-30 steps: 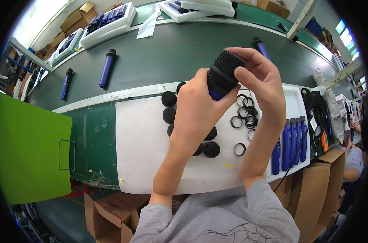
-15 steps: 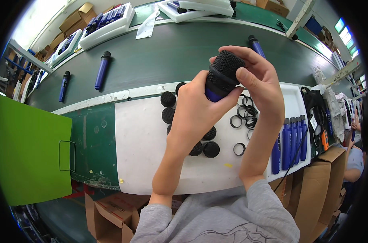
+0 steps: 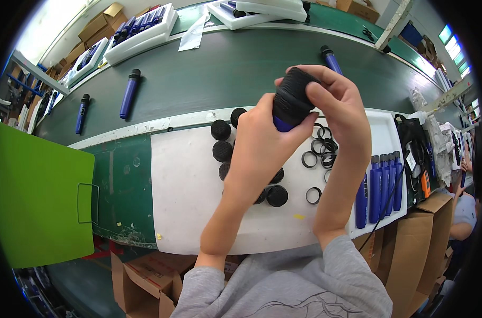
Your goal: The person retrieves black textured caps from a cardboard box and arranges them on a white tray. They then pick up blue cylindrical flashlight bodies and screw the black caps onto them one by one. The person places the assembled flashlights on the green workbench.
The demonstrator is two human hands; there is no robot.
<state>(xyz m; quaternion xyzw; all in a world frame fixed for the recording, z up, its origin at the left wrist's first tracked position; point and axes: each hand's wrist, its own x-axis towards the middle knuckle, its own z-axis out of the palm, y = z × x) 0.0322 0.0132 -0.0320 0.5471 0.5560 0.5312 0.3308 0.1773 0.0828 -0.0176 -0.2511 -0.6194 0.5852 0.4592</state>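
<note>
A handheld microphone (image 3: pixel 294 94) with a black mesh head and a blue body is held up over the work surface, its head tilted up and away. My left hand (image 3: pixel 257 140) is wrapped round the blue body, most of which it hides. My right hand (image 3: pixel 346 103) grips the mesh head with thumb and fingers; the mesh looks smeared by motion. Below, several black mesh heads (image 3: pixel 222 151) lie on a white sheet (image 3: pixel 188 196), partly covered by my left arm. Several loose black rings (image 3: pixel 313 195) are scattered between my forearms.
To the right, a white foam tray (image 3: pixel 381 127) holds several blue microphone bodies (image 3: pixel 375 191). Beyond the sheet runs a dark green conveyor belt (image 3: pixel 198 74) carrying blue microphones (image 3: pixel 129 94). A bright green bin (image 3: pixel 39 196) stands at left. Open cardboard boxes (image 3: pixel 416 244) sit below the bench.
The microphones on the belt have shifted slightly left. My right fingers have moved slightly on the mesh head, which now looks blurred. My left hand keeps its hold.
</note>
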